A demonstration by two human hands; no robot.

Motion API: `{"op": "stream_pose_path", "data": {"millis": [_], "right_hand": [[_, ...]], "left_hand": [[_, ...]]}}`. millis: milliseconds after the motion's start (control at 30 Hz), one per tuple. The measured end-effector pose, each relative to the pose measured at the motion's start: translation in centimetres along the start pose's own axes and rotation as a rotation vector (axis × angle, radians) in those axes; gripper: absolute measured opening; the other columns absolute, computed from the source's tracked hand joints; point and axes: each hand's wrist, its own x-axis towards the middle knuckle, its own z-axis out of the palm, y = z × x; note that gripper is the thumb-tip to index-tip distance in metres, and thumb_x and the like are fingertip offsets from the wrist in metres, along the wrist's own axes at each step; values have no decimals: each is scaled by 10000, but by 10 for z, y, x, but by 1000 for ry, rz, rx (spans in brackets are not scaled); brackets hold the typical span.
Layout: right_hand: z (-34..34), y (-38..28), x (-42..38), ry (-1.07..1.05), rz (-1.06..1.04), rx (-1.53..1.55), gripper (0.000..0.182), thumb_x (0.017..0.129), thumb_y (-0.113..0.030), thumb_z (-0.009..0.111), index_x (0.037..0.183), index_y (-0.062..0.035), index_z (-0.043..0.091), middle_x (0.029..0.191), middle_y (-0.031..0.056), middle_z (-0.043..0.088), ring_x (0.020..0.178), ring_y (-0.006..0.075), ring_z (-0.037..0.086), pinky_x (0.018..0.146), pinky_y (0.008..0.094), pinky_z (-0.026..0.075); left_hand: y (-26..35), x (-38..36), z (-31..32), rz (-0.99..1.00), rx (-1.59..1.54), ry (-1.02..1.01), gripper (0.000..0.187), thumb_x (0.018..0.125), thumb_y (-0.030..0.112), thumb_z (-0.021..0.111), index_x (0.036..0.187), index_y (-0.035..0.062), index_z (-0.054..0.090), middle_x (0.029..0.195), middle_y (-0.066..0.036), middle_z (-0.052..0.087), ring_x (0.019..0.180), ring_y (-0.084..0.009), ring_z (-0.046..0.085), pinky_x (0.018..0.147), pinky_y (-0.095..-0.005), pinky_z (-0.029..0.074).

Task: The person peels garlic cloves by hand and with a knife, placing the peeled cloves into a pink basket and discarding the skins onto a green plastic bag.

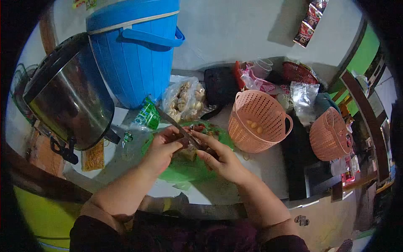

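A knife [175, 124] is gripped by its handle in my right hand [220, 157], its dark blade slanting up and left past my other hand. The fingers of my left hand [163, 147] are pinched together close to the blade, around a small thing I cannot make out. Both hands are over a spread green plastic bag [178, 170]. Brownish and reddish pieces [188, 154] lie on that bag, partly hidden by my hands. To the right stands a pink plastic basket [254, 124] holding several small pale, roundish pieces [257, 127].
Behind my hands sit a clear bag of brownish round things [184, 101] and a green printed packet [147, 114]. A big blue lidded bucket [132, 63] and a dark shiny container [73, 92] rise at left. A second pink basket [329, 136] stands far right.
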Motion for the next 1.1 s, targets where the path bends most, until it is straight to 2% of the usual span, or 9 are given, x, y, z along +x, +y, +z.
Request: {"op": "stream_pose_path", "data": {"millis": [133, 233, 333, 600, 700, 767, 800, 900, 1100], "right_hand": [[-1, -5, -1, -4, 38, 8, 497, 941, -144, 575, 1396, -43, 403, 1235, 149, 584, 1101, 175, 563, 924, 326, 444], [0, 2, 0, 13, -68, 7, 490, 940, -142, 575, 1388, -32, 410, 1218, 151, 592, 1114, 172, 560, 926, 328, 445], [-2, 8, 2, 39, -147, -118, 478, 941, -136, 573, 1380, -27, 420, 1198, 161, 597, 1105, 161, 557, 915, 318, 448], [-5, -2, -1, -39, 143, 115, 494, 941, -130, 569, 1401, -51, 409, 1280, 140, 573, 1139, 174, 542, 931, 328, 447], [-2, 2, 2, -41, -63, 48, 499, 953, -115, 549, 1425, -80, 389, 1140, 59, 563, 836, 94, 479, 711, 253, 417], [-1, 2, 2, -42, -133, 5, 503, 953, -117, 550, 1427, -83, 385, 1170, 55, 538, 849, 96, 473, 717, 253, 415], [-3, -3, 1, -50, -103, -4, 506, 947, -128, 560, 1420, -74, 389, 1280, 90, 513, 1017, 137, 496, 833, 289, 429], [-4, -10, 1, -41, -114, -66, 512, 926, -133, 588, 1400, -57, 410, 1367, 139, 507, 1178, 213, 542, 954, 334, 445], [-5, -4, 1, -6, -196, -196, 502, 895, -120, 622, 1368, -64, 463, 1291, 160, 567, 1136, 263, 576, 930, 353, 456]], "left_hand": [[5, -3, 8, 5, -60, 16, 145, 826, -58, 609, 940, 31, 626, 1044, -72, 655, 973, -160, 621, 896, -308, 488], [-4, -1, -2, 13, 2, 11, 237, 843, -5, 611, 1073, 52, 598, 1138, -96, 631, 1018, -204, 615, 877, -347, 491], [-7, 2, -11, 8, 35, -44, 231, 846, 3, 613, 1072, 50, 598, 1138, -95, 633, 1017, -201, 615, 874, -346, 497], [4, -2, 3, -20, -86, -6, 159, 851, -40, 600, 990, 37, 617, 1062, -68, 654, 983, -177, 626, 886, -328, 504], [0, -1, -4, -5, -94, -17, 136, 862, -35, 580, 957, 51, 625, 1083, -74, 650, 1005, -200, 628, 913, -363, 507], [-3, 0, -4, -12, -150, 30, 127, 866, -31, 577, 944, 57, 626, 1089, -82, 650, 999, -206, 633, 918, -372, 509], [-4, 2, -10, -22, -101, 4, 155, 867, -31, 573, 969, 68, 633, 1120, -99, 644, 1007, -210, 632, 918, -380, 513], [-8, 1, -12, -20, -134, 22, 189, 871, -27, 567, 1026, 53, 642, 1142, -108, 639, 1013, -210, 631, 908, -377, 514], [-10, 1, -15, 15, -87, -36, 212, 887, 6, 575, 1088, 7, 644, 1142, -103, 640, 1019, -192, 627, 886, -334, 509]]}}
